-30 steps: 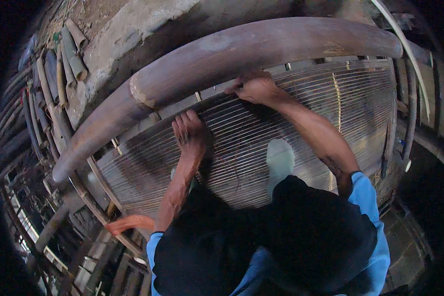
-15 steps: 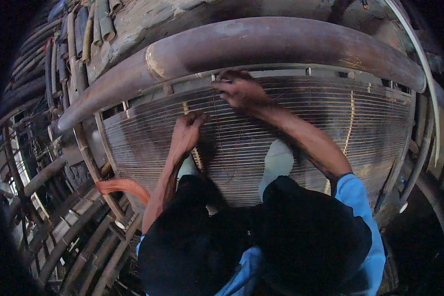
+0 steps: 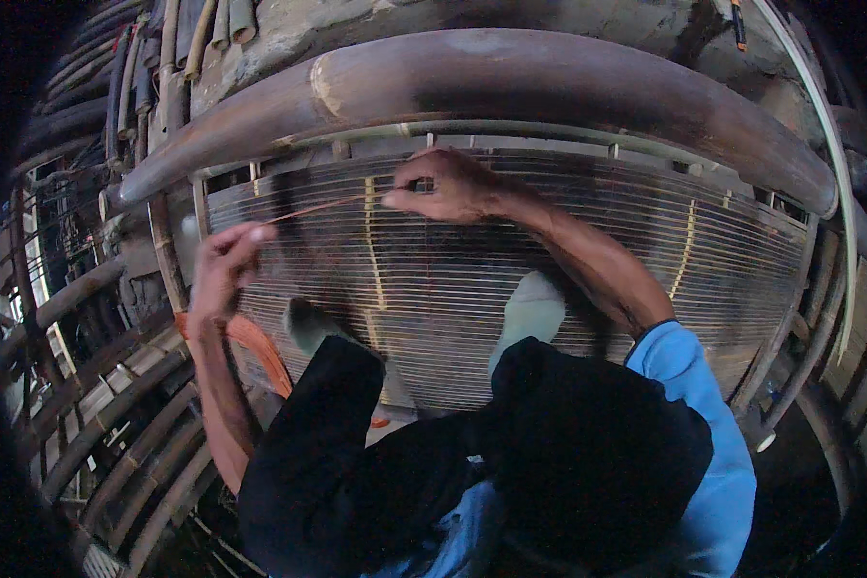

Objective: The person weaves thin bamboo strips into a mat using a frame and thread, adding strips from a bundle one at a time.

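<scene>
A thin reddish strand [image 3: 323,206] runs taut between my two hands above a wide panel of narrow, closely spaced slats [image 3: 732,260]. At the panel's left edge, my left hand [image 3: 223,270] pinches one end of it between thumb and fingers. My right hand [image 3: 445,188] has its thumb and forefinger curled together on the other end, close to the panel's far edge. Pale yellow binding rows [image 3: 373,241] cross the slats. Just right of my left forearm lies a bundle of orange-red strands [image 3: 265,352]. My socked feet, left [image 3: 310,326] and right [image 3: 535,308], rest on the slats.
A thick bamboo pole [image 3: 568,82] spans the far side, beyond the panel. Several bamboo lengths [image 3: 140,414] lie in rows at the left, with more stacked at far left. A long pale strip [image 3: 819,106] curves down the right side.
My left hand has moved left, away from my right hand, and the strand now shows stretched between them. The right hand has shifted slightly. My left foot has moved left.
</scene>
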A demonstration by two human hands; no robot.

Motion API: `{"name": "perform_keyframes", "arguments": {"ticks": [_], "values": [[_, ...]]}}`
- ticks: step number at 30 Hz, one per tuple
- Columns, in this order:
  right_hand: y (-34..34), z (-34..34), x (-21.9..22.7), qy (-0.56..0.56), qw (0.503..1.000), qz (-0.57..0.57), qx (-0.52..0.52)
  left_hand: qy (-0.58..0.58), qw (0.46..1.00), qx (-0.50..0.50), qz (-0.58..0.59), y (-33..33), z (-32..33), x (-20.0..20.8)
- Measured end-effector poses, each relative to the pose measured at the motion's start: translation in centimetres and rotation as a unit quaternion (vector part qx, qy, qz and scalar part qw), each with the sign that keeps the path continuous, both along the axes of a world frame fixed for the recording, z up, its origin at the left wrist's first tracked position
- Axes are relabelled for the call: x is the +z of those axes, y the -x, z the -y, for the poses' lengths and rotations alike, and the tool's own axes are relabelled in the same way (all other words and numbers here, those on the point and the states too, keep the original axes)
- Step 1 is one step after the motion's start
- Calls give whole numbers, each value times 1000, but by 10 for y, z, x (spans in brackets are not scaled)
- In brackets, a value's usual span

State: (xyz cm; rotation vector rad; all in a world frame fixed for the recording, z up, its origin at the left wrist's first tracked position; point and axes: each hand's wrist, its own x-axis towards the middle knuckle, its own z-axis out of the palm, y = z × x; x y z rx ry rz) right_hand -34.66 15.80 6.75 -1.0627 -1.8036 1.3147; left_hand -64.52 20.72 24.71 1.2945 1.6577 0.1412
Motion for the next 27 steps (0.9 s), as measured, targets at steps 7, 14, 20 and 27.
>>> {"name": "perform_keyframes", "arguments": {"ticks": [7, 14, 20, 27], "values": [[-71, 14, 41, 13, 989, -17, -147, -37, 988, 75, 133, 110, -37, 16], [-83, 33, 3, -37, 983, 23, -176, -138, 967, 215, 16, 110, -65, -54], [-74, 28, 1, 56, 953, 217, -205, -390, 885, -87, -239, 11, -56, -137], [-55, -9, -19, 175, 957, 183, -143, -334, 808, -345, -342, -125, -45, -223]]}}
